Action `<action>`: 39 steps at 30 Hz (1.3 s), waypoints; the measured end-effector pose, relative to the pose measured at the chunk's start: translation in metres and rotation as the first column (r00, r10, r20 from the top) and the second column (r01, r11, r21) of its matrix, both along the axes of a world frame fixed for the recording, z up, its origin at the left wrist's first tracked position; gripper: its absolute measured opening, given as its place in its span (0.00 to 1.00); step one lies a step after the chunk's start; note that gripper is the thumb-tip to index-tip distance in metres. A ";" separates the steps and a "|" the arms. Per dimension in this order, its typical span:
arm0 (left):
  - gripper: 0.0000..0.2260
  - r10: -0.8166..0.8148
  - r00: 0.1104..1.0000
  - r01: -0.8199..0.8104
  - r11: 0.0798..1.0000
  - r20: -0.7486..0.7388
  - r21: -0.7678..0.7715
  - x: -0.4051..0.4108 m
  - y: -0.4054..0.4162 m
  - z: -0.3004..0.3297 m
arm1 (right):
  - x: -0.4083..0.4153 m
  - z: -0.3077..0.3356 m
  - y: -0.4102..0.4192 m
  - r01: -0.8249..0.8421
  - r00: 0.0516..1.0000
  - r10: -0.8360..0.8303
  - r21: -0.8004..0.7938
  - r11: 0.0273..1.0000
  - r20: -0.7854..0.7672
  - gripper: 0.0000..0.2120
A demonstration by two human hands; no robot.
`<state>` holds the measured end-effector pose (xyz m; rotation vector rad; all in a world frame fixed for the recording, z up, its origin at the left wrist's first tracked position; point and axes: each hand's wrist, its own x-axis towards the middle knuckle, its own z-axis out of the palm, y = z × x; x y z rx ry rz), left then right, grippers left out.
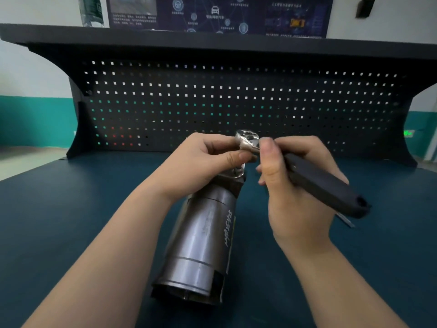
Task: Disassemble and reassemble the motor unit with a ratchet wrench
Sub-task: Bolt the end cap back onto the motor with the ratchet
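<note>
the motor unit (203, 245) lies on the dark bench mat (71, 209), its long body running from 6 o'clock up toward 12. at its far end the left hand (203, 162) pinches the ratchet wrench (305, 172) by its shiny head. the right hand (290, 185), at 3 o'clock of that head, curls around the black handle. a pegboard (212, 102) stands at 12 o'clock.

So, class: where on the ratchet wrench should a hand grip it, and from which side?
Probably the black handle, from the right: it sticks out long and free that way, where the right hand holds it. The left hand steadies the metal head above the motor unit.
</note>
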<state>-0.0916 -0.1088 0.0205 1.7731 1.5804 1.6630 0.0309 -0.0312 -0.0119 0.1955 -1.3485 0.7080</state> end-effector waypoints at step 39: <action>0.07 0.023 0.997 -0.022 1.000 -0.075 0.005 -0.004 0.003 0.001 | 0.003 -0.001 0.006 -0.139 0.989 0.143 -0.098 0.985 0.044 0.07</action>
